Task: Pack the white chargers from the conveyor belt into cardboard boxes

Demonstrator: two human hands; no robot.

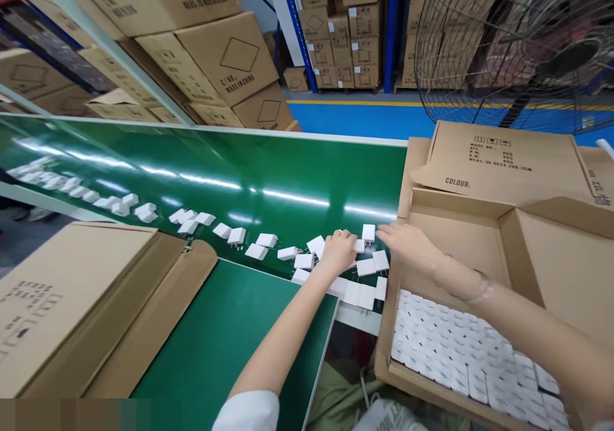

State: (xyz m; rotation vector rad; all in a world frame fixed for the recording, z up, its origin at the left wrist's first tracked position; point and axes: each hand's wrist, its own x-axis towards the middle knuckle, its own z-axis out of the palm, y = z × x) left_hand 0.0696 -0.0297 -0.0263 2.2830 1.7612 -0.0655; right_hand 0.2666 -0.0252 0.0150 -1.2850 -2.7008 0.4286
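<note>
My left hand (340, 252) reaches over a cluster of white plug-in chargers at the end of the green belt. Its fingers are bent down and closed round a charger (359, 246), mostly hidden by the hand. My right hand (401, 238) is held over the near-left wall of an open carton, its fingers stretched out towards an upright charger (368, 232), with nothing visible in them. More chargers (366, 267) lie around both hands. Below my right forearm, tight rows of chargers (446, 341) fill the near part of the open carton (455, 217).
A line of loose chargers (189, 221) trails leftward along the green belt (307, 169). A closed carton (71, 290) rests on the green side table (230, 329). Beyond the belt are stacked cartons (230, 66) and a large fan (508, 47). A flattened carton flap (503, 156) stands behind the open carton.
</note>
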